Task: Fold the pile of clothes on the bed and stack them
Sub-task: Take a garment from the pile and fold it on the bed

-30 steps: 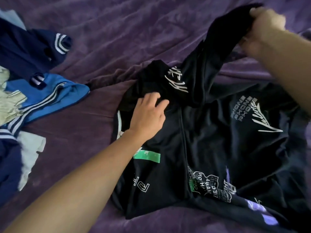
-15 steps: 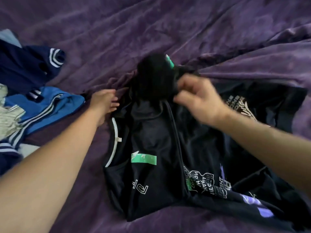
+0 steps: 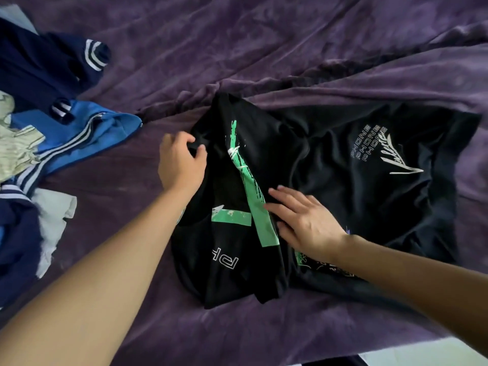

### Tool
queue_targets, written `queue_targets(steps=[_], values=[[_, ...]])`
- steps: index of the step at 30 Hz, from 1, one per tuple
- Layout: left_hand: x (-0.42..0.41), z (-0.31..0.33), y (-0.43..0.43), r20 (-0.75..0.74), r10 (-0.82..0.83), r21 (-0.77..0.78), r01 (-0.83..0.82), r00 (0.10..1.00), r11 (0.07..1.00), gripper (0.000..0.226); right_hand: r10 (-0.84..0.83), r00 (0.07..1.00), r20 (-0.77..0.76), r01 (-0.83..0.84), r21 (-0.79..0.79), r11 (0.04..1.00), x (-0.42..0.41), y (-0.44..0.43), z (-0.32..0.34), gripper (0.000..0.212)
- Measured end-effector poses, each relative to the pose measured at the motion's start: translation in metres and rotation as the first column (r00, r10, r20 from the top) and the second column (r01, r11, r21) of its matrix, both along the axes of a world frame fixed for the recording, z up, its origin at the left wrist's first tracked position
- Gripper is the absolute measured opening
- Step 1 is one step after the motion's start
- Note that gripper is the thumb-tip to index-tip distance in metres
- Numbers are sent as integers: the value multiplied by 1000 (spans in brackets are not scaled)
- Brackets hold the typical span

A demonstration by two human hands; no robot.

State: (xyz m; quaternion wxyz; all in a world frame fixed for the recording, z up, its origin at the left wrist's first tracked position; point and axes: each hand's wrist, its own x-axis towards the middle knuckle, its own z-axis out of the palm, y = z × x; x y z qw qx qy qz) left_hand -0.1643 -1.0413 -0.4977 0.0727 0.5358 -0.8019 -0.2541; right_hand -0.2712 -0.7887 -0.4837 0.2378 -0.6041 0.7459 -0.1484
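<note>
Both hands are on the black top (image 3: 369,207), which lies spread out near the middle of the bed, on its purple cover (image 3: 264,48). The left hand (image 3: 182,162) is at the top's left edge, its fingers and thumb curled and pinching a fold of the dark fabric. The right hand (image 3: 306,223) lies flat with straight fingers, pressing on the garment just beside a sleeve (image 3: 253,186) with a green stripe that is folded down across the left half of the top. White lettering and a scrawled white mark show on the right half, which lies wrinkled and reaches toward the bed's right edge; more print peeks out under the right wrist. Along the left edge of the bed, apart from the top, sits the pile of clothes (image 3: 39,143): a navy garment (image 3: 39,62) with white-striped cuffs toward the far left corner, a blue garment (image 3: 87,133) with white stripes below it, a pale crumpled piece (image 3: 15,149) lying on the blue one, and a white cloth (image 3: 52,215) nearer the front edge, partly tucked under more navy fabric.
</note>
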Motion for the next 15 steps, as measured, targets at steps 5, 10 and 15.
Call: queue_targets(steps=[5,10,15], values=[[-40,-9,20,-50,309,517,-240,950,822,56,-722,647,244,634,354,688,14,-10,-28,82],[-65,-21,29,-110,318,610,-188,942,770,19,-911,23,411,767,578,280,3,-32,-46,52],[-67,-6,-14,-34,399,220,-383,916,897,21,-832,59,552,778,496,384,-35,-61,-37,8]])
